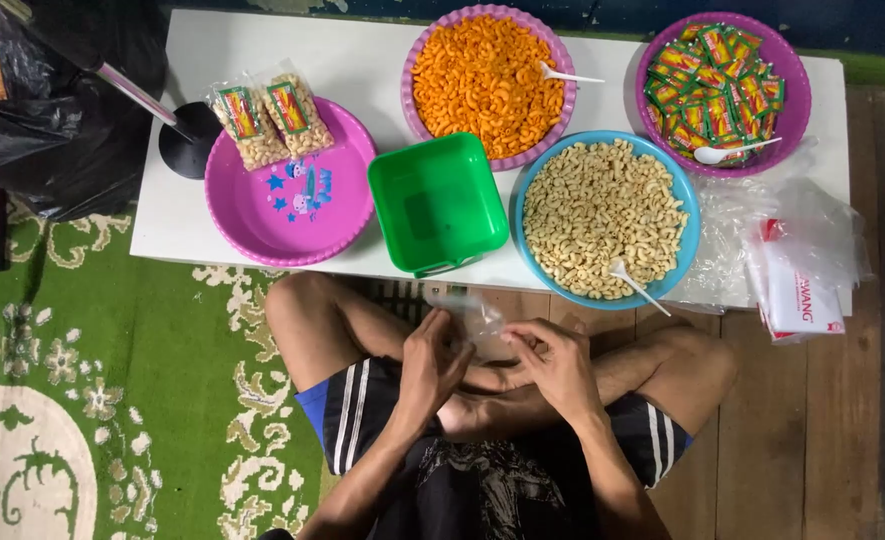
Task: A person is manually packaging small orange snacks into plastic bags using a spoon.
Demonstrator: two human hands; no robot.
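Note:
I sit cross-legged at a low white table (222,45). My left hand (432,362) and my right hand (555,362) are both over my lap, pinching a small clear plastic bag (474,314) between their fingers. The bag looks empty. Straight ahead stands an empty green square tub (437,203). A blue bowl (686,240) of pale puffed snacks with a white spoon (634,284) is to its right. An orange-snack bowl (486,82) sits behind.
A pink tray (292,200) at left carries two filled snack packets (270,118). A purple bowl (794,95) of small sachets is at far right, with a stack of clear bags (797,270) below it. A black bag (52,110) lies on the green carpet (112,350).

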